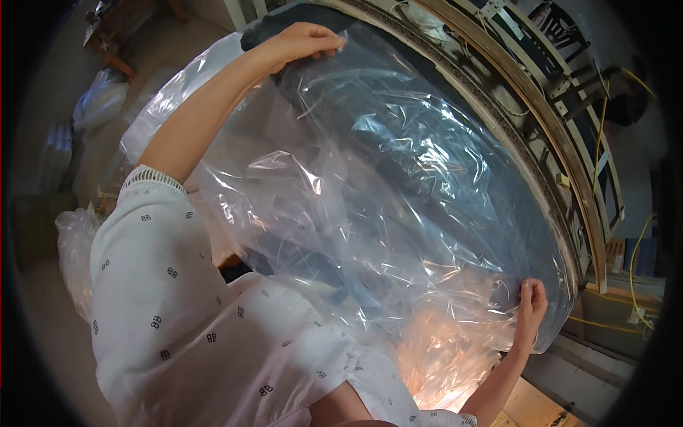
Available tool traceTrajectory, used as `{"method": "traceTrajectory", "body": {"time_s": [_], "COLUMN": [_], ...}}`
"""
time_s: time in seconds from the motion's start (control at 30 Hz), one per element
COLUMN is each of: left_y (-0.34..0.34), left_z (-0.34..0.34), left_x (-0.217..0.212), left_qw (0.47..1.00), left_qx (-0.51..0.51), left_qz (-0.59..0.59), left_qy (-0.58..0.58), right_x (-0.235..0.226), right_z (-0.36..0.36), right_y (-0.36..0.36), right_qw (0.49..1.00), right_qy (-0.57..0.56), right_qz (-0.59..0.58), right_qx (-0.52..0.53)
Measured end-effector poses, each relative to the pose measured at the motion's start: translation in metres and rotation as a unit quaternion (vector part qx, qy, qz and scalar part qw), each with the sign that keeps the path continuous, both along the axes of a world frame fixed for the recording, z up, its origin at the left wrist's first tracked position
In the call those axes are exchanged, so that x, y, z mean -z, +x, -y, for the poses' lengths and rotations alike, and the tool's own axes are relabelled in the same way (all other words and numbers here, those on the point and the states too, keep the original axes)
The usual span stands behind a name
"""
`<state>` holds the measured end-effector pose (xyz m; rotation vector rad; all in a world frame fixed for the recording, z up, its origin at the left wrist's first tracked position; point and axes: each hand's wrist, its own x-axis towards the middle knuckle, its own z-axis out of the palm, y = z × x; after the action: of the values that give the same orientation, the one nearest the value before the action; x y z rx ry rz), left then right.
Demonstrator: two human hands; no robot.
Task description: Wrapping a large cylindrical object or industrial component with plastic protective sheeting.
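A large sheet of clear, wrinkled plastic film (398, 192) spreads in front of me and hangs toward my body. At the far left, my left hand (306, 43) is closed in a pinch on the film's far edge, arm stretched out. Lower and to the right, my right hand (532, 302) pinches the film near its right end, fingertips pressed together. Dark material (302, 16) shows beyond my left hand and through the film. Bright light glints off the creases, and a warm glow shows through the film near my right forearm.
Along the far side runs a long machine frame with a wooden rail (548, 121). Yellow cords (605, 124) hang at the right. Crumpled clear plastic (75, 249) lies beside me at the left, and more plastic (103, 99) is on the floor farther off.
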<state>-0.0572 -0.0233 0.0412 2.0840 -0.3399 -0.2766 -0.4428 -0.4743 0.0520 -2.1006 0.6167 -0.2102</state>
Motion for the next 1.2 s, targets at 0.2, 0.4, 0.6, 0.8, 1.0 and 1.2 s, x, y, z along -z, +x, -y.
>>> {"method": "traceTrajectory", "body": {"time_s": [0.2, 0.4, 0.6, 0.8, 1.0, 1.2], "left_y": [0.021, 0.024, 0.033, 0.047, 0.045, 0.032], "left_z": [0.003, -0.016, -0.017, 0.007, 0.005, 0.012], "left_x": [0.004, -0.002, 0.016, 0.021, 0.029, 0.024], "left_qw": [0.999, 0.990, 0.978, 0.996, 0.983, 0.959], "left_qx": [0.025, 0.011, 0.091, -0.014, -0.038, -0.053], "left_qz": [0.020, -0.024, 0.115, 0.076, 0.113, 0.196], "left_qy": [-0.008, 0.136, 0.149, 0.041, 0.139, 0.198], "right_x": [0.000, -0.003, 0.014, 0.013, 0.008, 0.003], "right_z": [-0.003, -0.005, 0.004, -0.002, -0.011, -0.023], "right_y": [-0.001, -0.006, -0.015, -0.013, -0.016, -0.026], "right_qw": [1.000, 1.000, 0.999, 0.999, 0.998, 0.978], "right_qy": [-0.002, 0.007, -0.034, -0.038, -0.059, -0.207], "right_qz": [-0.002, 0.002, 0.022, 0.022, 0.009, 0.023], "right_qx": [-0.002, -0.014, -0.021, -0.022, -0.007, -0.018]}}
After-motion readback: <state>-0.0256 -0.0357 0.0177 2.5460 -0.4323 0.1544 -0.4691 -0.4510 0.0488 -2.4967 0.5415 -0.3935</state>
